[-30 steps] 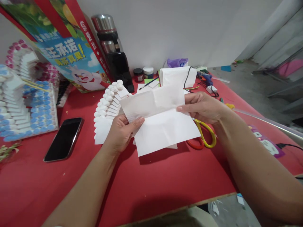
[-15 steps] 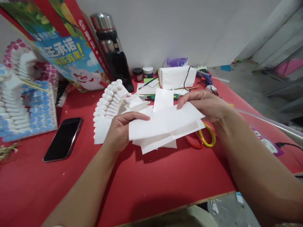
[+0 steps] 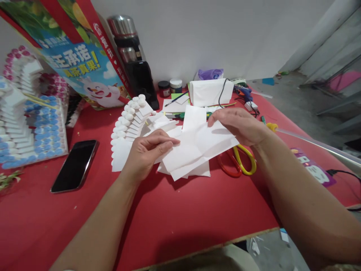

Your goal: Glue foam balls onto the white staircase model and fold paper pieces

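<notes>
Red cloth-covered bench (image 3: 175, 222) against a plain white wall, craft clutter along the back. White paper sheet (image 3: 197, 148) now lies folded over and low, nearly flat on the loose white paper pieces (image 3: 197, 171) beneath; a second ago it was held up open and crinkled, so the fold has gone in and the sheet has come down to the bench. Left hand (image 3: 146, 152) pinches the sheet's left edge, thumb on top, fingers closed on it. Right hand (image 3: 239, 124) presses the upper right corner, fingers curled over the paper. Sheet looks thin, soft, tissue-like, with a diagonal crease. Just right: scissors (image 3: 239, 163), one red loop, one yellow, partly under the paper. Left: fan of stiff white strips with rounded tips (image 3: 126, 128). Further left, glossy black phone (image 3: 75, 165), face up. Behind, steel flask (image 3: 132, 56), two small paint jars (image 3: 170, 88).
</notes>
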{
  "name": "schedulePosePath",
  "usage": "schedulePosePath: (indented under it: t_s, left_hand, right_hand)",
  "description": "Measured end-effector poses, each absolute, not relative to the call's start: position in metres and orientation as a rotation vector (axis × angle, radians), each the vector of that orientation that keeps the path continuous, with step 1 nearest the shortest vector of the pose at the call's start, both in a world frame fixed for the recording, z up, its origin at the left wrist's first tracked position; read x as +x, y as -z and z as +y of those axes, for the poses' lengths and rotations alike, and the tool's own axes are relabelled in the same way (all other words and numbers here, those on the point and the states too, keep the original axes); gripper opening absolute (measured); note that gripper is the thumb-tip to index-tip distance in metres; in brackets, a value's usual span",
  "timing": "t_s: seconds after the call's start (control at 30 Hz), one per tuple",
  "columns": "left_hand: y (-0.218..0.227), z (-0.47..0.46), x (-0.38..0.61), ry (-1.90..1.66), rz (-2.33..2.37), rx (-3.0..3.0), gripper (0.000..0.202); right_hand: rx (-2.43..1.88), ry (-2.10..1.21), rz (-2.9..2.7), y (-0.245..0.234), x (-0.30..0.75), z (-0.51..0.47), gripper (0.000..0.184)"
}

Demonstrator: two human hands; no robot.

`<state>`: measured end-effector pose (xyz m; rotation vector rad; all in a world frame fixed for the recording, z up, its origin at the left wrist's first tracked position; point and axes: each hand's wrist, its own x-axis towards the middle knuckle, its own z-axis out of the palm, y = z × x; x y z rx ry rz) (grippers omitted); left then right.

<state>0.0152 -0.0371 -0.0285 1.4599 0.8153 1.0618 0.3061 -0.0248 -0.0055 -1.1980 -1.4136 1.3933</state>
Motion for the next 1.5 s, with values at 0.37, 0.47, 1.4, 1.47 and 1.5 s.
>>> schedulePosePath:
  t_s: [0.37,0.47,1.4,1.47,1.5]
  left_hand:
    - [0.028,-0.037,0.019,-0.902,0.824,0.974,0.022]
    - [0.028,-0.038,0.022,-1.005,0.835,0.899,0.024]
    - [0.033,-0.036,0.026,-1.167,1.053,1.008,0.049]
    - [0.033,-0.036,0.025,-1.166,1.061,1.039,0.049]
    - [0.034,-0.035,0.024,-1.172,1.062,1.062,0.050]
  right_hand:
    - [-1.048,-1.541,-1.285,0.013,0.305,-0.021,0.041]
    - [-1.071,-1.497,-1.290,0.017,0.300,-0.020,0.026]
    - [-1.151,-1.351,-1.390,0.019,0.283,-0.024,0.029]
    - [-1.255,-1.264,-1.427,0.017,0.284,-0.025,0.029]
    - [-1.292,-1.252,-1.427,0.016,0.285,-0.026,0.029]
